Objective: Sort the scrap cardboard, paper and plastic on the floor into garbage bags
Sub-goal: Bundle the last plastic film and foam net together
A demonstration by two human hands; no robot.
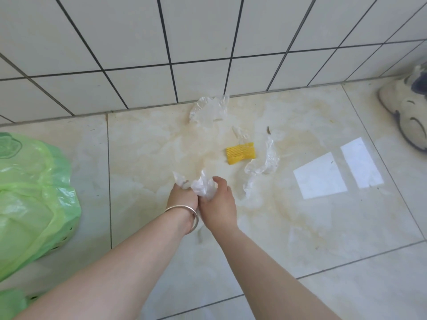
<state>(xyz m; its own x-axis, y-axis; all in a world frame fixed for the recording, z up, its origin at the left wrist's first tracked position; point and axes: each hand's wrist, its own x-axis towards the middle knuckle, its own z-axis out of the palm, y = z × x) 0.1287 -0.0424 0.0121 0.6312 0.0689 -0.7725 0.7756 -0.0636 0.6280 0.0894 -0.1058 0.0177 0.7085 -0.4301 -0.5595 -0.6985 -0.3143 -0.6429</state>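
A crumpled piece of clear plastic film [200, 185] is bunched between both my hands just above the floor. My left hand [182, 197], with a silver bangle on its wrist, grips the film's left side. My right hand [219, 204] curls round its right side. More clear plastic lies on the tiles: one piece [209, 109] by the wall and a long strip [263, 165] to the right. A yellow foam net sleeve [240, 153] lies between them. A green garbage bag [32, 195] stands open at the left.
A tiled wall [208, 42] closes off the far side. A white and blue ceramic object [409, 112] sits at the right edge. Two bright light patches [335, 172] fall on the glossy floor tiles.
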